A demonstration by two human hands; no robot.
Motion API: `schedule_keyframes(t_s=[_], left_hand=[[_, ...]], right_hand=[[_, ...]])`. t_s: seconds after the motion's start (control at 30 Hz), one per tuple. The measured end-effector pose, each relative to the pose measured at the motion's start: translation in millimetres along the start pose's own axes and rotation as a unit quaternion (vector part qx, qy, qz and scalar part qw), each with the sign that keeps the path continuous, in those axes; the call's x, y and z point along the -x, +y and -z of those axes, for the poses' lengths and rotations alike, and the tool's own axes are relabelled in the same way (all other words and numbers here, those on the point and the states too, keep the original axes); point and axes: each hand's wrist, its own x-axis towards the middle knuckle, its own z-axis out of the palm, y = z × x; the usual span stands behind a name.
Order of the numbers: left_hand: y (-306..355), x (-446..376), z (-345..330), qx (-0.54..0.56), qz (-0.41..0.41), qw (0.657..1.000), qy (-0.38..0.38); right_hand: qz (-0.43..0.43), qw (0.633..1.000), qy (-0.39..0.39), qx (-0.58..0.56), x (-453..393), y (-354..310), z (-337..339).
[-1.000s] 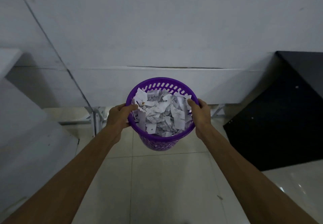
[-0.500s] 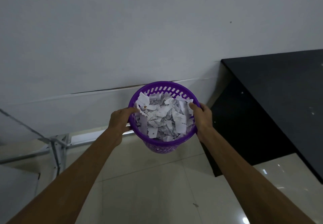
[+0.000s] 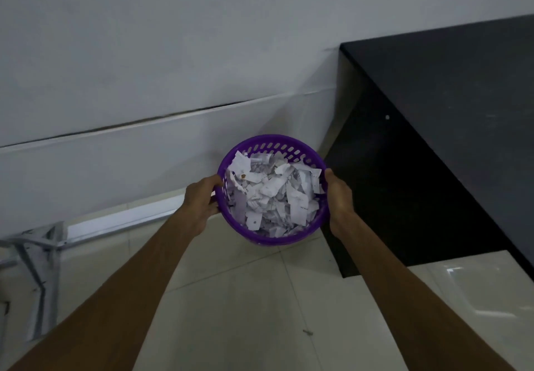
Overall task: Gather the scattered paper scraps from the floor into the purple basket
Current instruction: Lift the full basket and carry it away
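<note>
A round purple basket with a slotted rim is held above the tiled floor, near the white wall. It is heaped with several white paper scraps. My left hand grips the left side of the rim. My right hand grips the right side. Both forearms reach in from the bottom corners. One tiny scrap lies on the floor tiles between my arms.
A black table stands at the right against the white wall, its dark side panel close to the basket. A grey metal frame sits low at the left. Pale floor tiles spread below.
The view has swung right and down. The basket, still in both hands, now sits lower and nearer the black table, which fills more of the right side.
</note>
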Motion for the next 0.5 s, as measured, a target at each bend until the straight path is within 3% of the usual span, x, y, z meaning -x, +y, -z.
schedule_keyframes(t_s=[0.5], left_hand=[[-128.4,-177.8,-59.5,-0.043,0.017,0.998,-0.048]], right_hand=[[-0.046,0.998,0.024,-0.019,-160.9,122.6,15.6]])
